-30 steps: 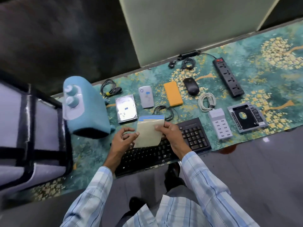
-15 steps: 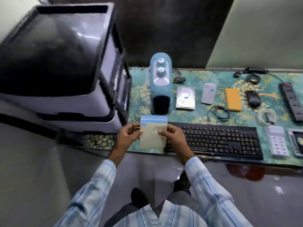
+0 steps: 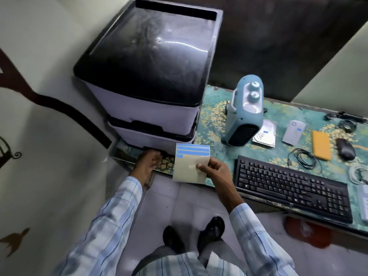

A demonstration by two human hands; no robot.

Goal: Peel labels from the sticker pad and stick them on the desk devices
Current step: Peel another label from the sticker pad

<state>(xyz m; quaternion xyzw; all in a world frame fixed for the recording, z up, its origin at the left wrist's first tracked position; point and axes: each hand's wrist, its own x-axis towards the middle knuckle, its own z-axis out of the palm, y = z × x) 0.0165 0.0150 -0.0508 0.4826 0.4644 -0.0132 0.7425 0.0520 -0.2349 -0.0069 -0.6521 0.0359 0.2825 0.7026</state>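
Note:
The sticker pad (image 3: 189,169), a beige backing sheet with a few blue label strips along its top, is pinched at its right edge by my right hand (image 3: 216,172) above the desk's front edge. My left hand (image 3: 148,162) is off the pad, fingers curled, at the bottom front of the grey and black printer (image 3: 149,108). Whether a label sits in those fingers is hidden. The hard drive (image 3: 266,135) and the white power bank (image 3: 293,132) each carry a small blue label. The blue heater (image 3: 245,112) stands beside the printer.
A black keyboard (image 3: 292,188) lies right of my right hand. Behind it are a black cable (image 3: 304,158), an orange case (image 3: 321,145), a black mouse (image 3: 345,149) and a white cable (image 3: 360,174). A wall is on the left; my shoes are below.
The view has swung left toward the printer. My left hand let go of the pad and moved left to the printer's base. My right hand now holds the pad alone.

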